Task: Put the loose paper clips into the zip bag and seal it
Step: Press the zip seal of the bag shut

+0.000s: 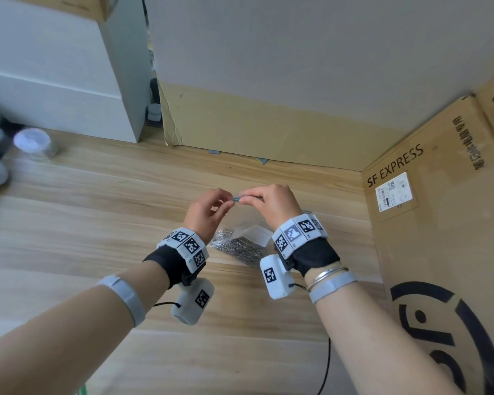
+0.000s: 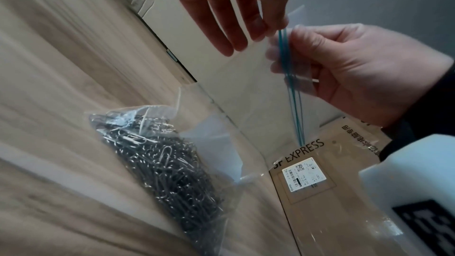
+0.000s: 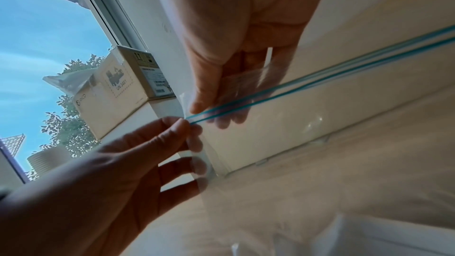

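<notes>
Head view, frame centre: left hand and right hand both pinch the zip bag's blue seal strip, paper clips inside.

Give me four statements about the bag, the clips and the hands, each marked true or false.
1. Both hands pinch the zip bag at its blue zip strip. True.
2. The paper clips lie scattered loose on the wooden table. False: they sit heaped inside the bag.
3. The left hand holds the strip's end, the right hand farther along. True.
4. The cardboard box stands to the person's left. False: it stands to the right.
</notes>
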### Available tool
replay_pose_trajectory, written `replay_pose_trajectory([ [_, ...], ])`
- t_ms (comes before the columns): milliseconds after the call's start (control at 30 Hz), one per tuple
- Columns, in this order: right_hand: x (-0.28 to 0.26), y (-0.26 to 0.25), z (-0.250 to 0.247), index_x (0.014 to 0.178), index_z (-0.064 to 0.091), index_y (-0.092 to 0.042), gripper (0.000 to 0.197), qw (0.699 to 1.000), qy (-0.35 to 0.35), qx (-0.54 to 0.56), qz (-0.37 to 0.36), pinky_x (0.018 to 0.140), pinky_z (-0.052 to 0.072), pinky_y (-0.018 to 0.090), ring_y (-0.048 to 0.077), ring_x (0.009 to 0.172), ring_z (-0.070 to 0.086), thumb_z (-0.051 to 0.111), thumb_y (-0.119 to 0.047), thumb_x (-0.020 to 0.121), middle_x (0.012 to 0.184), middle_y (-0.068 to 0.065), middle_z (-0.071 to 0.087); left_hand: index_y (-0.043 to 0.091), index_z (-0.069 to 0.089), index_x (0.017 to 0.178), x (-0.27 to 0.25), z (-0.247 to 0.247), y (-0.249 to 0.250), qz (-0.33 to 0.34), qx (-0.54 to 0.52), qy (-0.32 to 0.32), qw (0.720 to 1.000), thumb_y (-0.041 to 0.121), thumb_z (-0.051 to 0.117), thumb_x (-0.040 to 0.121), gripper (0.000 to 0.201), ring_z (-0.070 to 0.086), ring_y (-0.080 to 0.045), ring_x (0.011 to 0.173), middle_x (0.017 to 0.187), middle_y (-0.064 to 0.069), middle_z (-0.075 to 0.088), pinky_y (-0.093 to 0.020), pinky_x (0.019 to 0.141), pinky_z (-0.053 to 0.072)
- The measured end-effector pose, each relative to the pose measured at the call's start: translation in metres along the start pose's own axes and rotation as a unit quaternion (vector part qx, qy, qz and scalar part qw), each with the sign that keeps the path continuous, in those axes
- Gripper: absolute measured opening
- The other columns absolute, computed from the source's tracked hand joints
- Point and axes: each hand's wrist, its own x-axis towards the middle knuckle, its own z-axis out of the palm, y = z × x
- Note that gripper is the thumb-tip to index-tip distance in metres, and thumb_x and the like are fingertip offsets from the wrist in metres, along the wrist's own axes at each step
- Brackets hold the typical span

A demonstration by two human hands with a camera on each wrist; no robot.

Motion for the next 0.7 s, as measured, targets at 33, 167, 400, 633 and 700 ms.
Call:
replay_pose_trajectory([
  [33,-0.0004,0.0004,0.0005,0.099,0.072,-0.019,0.022,1.000,0.002,0.001,-0.003,0.090,0.048,0.029,0.015,0.096,0.066,0.065,-0.028,0.081,0.102,0.001,0.073,0.008,0.060,0.084,0.0007,0.0000,-0.0011,0.004,0.002,0.002,1.000,0.011,0.059,0.083,0.003,0.053,-0.002,0.063,0.071,0.012,0.054,-0.029,0.065,0.050],
  [167,-0.0010,0.0004,0.0033,0.096,0.073,-0.017,0.019,1.000,0.021,-0.002,-0.012,0.087,0.050,0.027,0.015,0.092,0.067,0.067,-0.025,0.080,0.099,0.002,0.074,0.004,0.062,0.083,0.0014,-0.0006,-0.0028,0.019,0.009,0.010,1.000,0.011,0.062,0.081,0.007,0.055,-0.013,0.067,0.069,0.007,0.055,-0.039,0.067,0.053],
  [400,-0.0004,0.0040,0.0086,0.090,0.075,-0.017,0.016,0.999,0.039,-0.008,-0.015,0.081,0.052,0.031,0.016,0.085,0.068,0.070,-0.024,0.077,0.091,0.003,0.075,0.005,0.064,0.080,0.0050,-0.0020,-0.0068,0.056,0.042,0.033,0.997,0.012,0.065,0.078,0.008,0.054,0.008,0.069,0.075,0.000,0.059,-0.037,0.064,0.051],
  [633,-0.0019,0.0068,0.0081,0.088,0.075,-0.017,0.015,0.998,0.052,-0.021,-0.031,0.076,0.054,0.036,0.020,0.081,0.069,0.069,-0.025,0.077,0.087,0.004,0.076,0.005,0.064,0.079,0.0044,-0.0015,-0.0052,0.082,0.061,0.028,0.994,0.013,0.064,0.079,0.008,0.053,0.011,0.072,0.074,0.002,0.059,-0.018,0.062,0.045],
  [700,-0.0035,0.0069,0.0088,0.090,0.075,-0.016,0.016,0.997,0.057,-0.023,-0.046,0.074,0.054,0.036,0.021,0.081,0.069,0.069,-0.024,0.077,0.088,0.005,0.075,0.006,0.064,0.078,0.0040,-0.0014,-0.0049,0.088,0.065,0.026,0.994,0.013,0.063,0.080,0.008,0.052,0.011,0.071,0.073,0.001,0.058,-0.017,0.062,0.045],
])
